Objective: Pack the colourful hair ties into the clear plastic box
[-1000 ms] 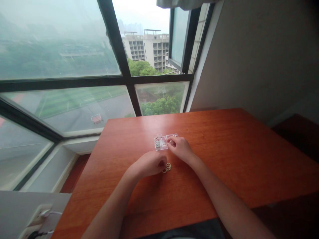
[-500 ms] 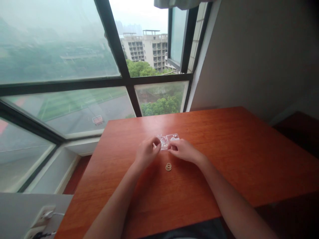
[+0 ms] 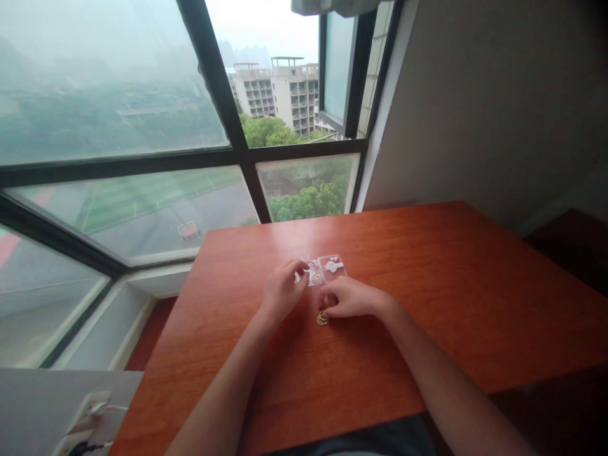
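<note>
A small clear plastic box [image 3: 320, 280] lies opened flat on the table, its two halves side by side. Small shiny pieces sit in its left half, and a white shape marks the right half. My left hand [image 3: 284, 288] curls around the left edge of this box, thumb and fingertips closed on it. Closer to me lie a few thin gold-coloured rings [image 3: 322, 320], overlapping. My right hand [image 3: 349, 297] is just above them, fingers bent and thumb and fingertips pinched at their upper edge. Its fingers partly cover the rings.
The reddish-brown wooden table [image 3: 451, 272] extends to the right and towards me. Behind it stands a dark-framed window [image 3: 190, 158], with one pane swung outward. A wall socket [image 3: 90, 411] with plugged-in cables is at the lower left.
My right hand has left the right half of the box and come towards me to the rings, uncovering the white shape. My left hand stays at the box.
</note>
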`<state>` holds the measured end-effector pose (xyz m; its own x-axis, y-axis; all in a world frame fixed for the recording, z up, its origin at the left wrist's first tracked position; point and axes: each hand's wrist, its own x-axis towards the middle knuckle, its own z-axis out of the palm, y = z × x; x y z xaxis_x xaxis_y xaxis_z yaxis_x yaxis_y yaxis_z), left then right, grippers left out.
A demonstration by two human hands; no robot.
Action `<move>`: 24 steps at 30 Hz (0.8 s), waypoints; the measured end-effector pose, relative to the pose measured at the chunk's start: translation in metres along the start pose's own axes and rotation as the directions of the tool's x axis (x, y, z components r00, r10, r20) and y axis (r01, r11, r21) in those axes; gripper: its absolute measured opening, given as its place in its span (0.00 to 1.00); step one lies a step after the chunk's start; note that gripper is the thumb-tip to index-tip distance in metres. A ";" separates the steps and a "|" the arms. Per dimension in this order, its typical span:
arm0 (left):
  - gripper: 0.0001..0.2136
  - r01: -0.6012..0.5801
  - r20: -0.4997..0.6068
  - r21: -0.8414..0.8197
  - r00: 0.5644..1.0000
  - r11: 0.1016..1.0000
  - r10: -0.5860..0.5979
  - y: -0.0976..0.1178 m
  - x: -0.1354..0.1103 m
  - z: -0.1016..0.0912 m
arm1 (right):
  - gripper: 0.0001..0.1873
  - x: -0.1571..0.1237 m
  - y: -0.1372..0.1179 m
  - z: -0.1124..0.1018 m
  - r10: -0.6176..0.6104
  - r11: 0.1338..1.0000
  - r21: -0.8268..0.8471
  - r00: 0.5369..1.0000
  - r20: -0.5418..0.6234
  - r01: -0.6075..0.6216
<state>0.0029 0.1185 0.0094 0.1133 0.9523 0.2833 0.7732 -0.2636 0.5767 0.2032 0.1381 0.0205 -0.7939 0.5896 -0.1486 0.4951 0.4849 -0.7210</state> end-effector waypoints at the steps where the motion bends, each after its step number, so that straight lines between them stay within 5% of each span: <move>1: 0.06 -0.006 0.002 -0.005 1.000 1.000 0.006 0.000 0.000 -0.001 | 0.06 0.000 0.000 0.000 0.001 1.000 0.003 1.000 0.016 -0.001; 8: 0.05 -0.033 0.012 -0.031 0.999 0.999 0.033 -0.004 0.000 -0.004 | 0.06 0.002 0.002 0.003 -0.006 0.999 -0.049 0.999 0.037 0.008; 14: 0.06 -0.079 0.031 -0.041 0.996 0.996 0.080 -0.005 -0.001 -0.007 | 0.04 0.005 0.007 0.001 -0.005 1.000 -0.014 0.995 -0.103 0.004; 16: 0.06 -0.091 0.079 -0.051 0.992 0.994 0.095 -0.004 -0.002 -0.009 | 0.05 0.010 0.011 0.003 0.021 0.999 -0.022 0.963 -0.268 -0.028; 19: 0.06 -0.111 0.176 -0.053 0.977 0.992 0.119 -0.001 -0.003 -0.013 | 0.06 0.019 0.016 0.008 0.075 0.993 -0.037 0.852 -0.517 -0.109; 24: 0.07 -0.181 0.317 -0.003 0.933 0.983 0.173 0.007 -0.007 -0.016 | 0.06 0.028 0.021 0.017 0.086 0.985 -0.065 0.792 -0.605 -0.157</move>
<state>-0.0029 0.1075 0.0237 0.4369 0.8913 0.1214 0.7378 -0.4323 0.5183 0.1858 0.1537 -0.0103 -0.3721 0.8993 0.2297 0.6354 0.4272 -0.6432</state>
